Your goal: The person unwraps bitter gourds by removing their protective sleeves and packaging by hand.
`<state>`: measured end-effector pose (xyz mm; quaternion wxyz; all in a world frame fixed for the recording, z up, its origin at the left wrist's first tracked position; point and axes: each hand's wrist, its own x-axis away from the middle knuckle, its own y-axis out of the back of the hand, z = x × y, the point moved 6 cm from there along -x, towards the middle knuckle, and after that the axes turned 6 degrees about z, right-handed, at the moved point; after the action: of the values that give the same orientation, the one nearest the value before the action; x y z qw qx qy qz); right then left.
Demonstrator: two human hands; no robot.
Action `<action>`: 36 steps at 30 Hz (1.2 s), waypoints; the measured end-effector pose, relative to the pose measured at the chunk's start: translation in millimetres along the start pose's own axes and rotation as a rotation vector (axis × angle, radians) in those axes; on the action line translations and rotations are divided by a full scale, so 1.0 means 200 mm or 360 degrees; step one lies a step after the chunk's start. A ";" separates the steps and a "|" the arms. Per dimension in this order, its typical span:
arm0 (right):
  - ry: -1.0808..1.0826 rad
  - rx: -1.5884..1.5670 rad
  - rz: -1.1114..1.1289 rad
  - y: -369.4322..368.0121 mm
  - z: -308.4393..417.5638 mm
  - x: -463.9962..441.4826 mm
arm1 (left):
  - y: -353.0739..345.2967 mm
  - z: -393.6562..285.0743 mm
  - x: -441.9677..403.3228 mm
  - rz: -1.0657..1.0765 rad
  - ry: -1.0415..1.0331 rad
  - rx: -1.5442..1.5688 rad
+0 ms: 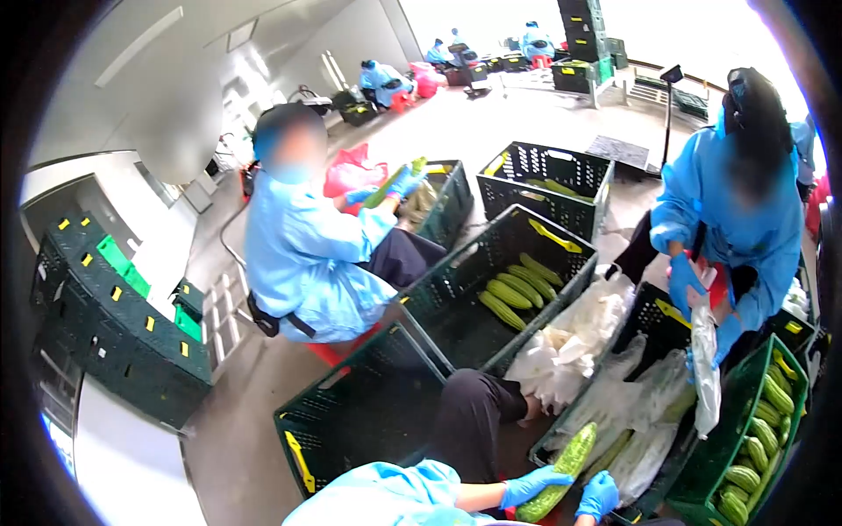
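My left hand (535,486), in a blue glove, is wrapped round the lower part of a long, bumpy bitter melon (574,451). The melon is tilted, its upper end pointing away from me. Close by on the right, my right hand (598,495), also gloved, is closed with its fingers curled; what it holds, if anything, I cannot make out. Just beyond both hands is a dark crate (545,445) with clear plastic bags (651,438) and more green melons in it, some inside the bags.
An open crate (373,412) stands left of my knee; another crate (449,326) beyond it holds several melons (524,291). White bags (574,342) lie beside it. At right, a co-worker (737,210) holds a bag near a melon-filled crate (783,351). Another co-worker (307,250) sits left.
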<state>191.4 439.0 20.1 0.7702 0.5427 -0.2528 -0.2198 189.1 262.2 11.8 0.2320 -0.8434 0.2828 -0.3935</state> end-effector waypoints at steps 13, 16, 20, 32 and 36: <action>0.0121 0.0005 0.0068 0.02 -0.01 0.00 | -0.03 -0.07 0.02 -0.0111 -0.0082 -0.0450; 0.0182 0.0039 -0.0004 0.00 -0.03 0.01 | -0.04 -0.06 0.00 -0.0015 -0.0133 -0.0422; 0.0142 0.0091 0.0132 0.00 0.00 0.00 | -0.10 -0.16 0.07 0.0063 -0.0170 -0.0322; 0.0091 0.0129 0.0298 -0.01 0.00 0.00 | -0.02 -0.06 -0.03 -0.0067 -0.0048 -0.0308; -0.0003 0.0153 0.0447 0.06 0.05 0.01 | -0.04 -0.07 -0.03 0.0020 -0.0055 -0.0258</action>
<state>188.3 434.2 35.5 0.7664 0.5380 -0.3371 -0.0980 177.1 269.9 21.6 0.1702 -0.8643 0.3150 -0.3532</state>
